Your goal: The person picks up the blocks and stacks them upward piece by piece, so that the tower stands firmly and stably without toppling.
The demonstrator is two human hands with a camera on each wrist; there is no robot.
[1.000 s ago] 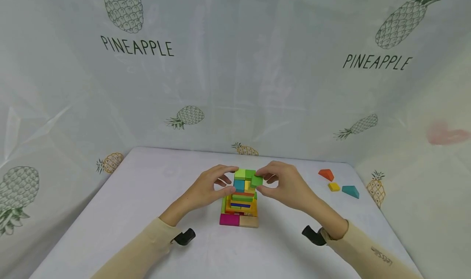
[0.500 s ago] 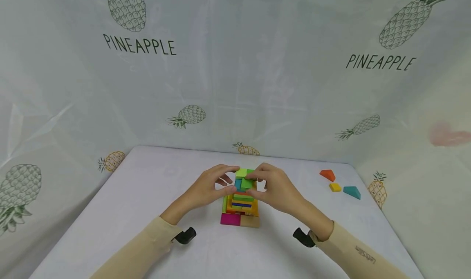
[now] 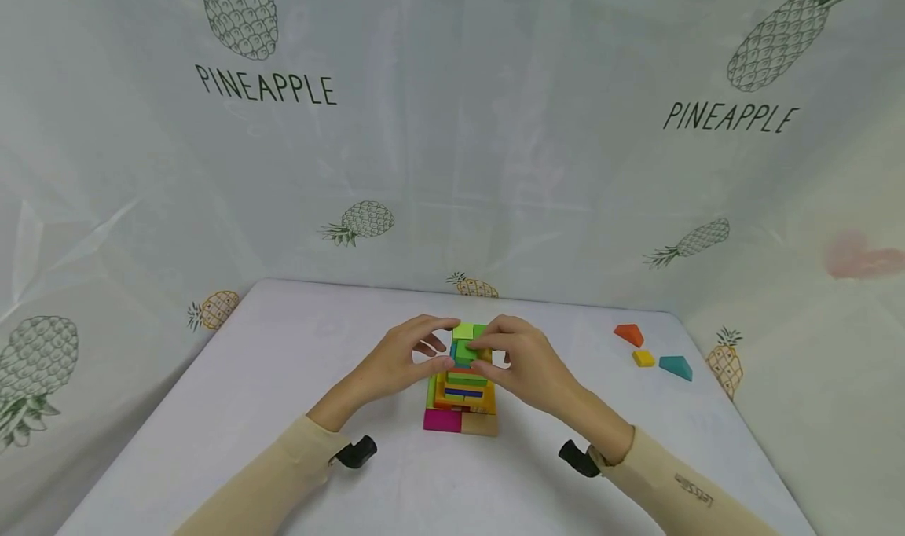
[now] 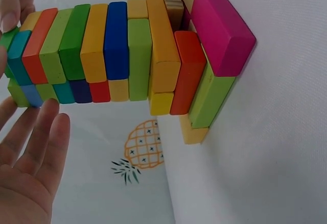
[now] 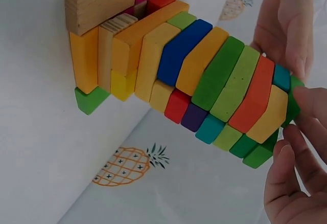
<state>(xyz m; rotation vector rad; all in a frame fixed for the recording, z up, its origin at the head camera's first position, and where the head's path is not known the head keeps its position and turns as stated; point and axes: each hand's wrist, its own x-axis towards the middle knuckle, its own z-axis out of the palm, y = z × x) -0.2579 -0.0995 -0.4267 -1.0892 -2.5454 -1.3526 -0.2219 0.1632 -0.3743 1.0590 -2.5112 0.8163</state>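
A tower of coloured wooden blocks (image 3: 465, 379) stands upright between my hands, on a wider base with a magenta block (image 4: 222, 29) and a bare wood block (image 5: 99, 4). My right hand (image 3: 533, 361) pinches a small green block (image 3: 463, 353) at the front of the tower's top, beside the light green block (image 3: 463, 331) behind it. On the tower's left side, my left hand (image 3: 399, 363) spreads its thumb and index finger near the upper blocks. Its other fingers are nearly straight in the left wrist view, with fingertips by the back row. Fingers partly cover the green block.
Three loose blocks lie at the far right of the white table (image 3: 339, 316): an orange one (image 3: 629, 334), a yellow one (image 3: 643, 358) and a teal one (image 3: 676, 367). A curtain with pineapple prints (image 3: 452, 143) hangs behind the table.
My right hand has carried the green block leftward across the tower's front, from its right edge to the left part of the top. My left hand has stayed nearly still.
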